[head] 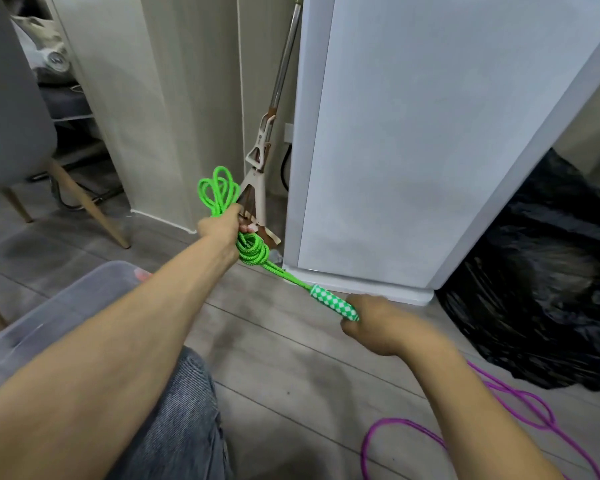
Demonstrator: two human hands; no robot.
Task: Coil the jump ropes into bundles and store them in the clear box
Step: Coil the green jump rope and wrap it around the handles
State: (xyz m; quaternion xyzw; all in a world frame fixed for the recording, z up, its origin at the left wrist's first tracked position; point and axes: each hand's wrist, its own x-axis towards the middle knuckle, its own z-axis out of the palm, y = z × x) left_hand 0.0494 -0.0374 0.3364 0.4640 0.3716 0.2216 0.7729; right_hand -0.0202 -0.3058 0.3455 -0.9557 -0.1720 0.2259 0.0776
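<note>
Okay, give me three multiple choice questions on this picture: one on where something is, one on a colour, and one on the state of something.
1. Where does the purple rope lie?
A. On a shelf
B. On the floor, at lower right
C. Hung on a hook

2. What colours is the handle that the right hand grips?
A. Red and black
B. Plain blue
C. Green and white

3. What state is the green rope in?
A. Gathered into loops held by the left hand
B. Laid out straight on the floor
C. Cut into two pieces

Answers:
1 B: its loose strands sprawl over the boards beside the right forearm.
2 C: the handle shows a green and white check.
3 A: loops stick out above and below the left fist, with one short stretch running to the handle.
</note>
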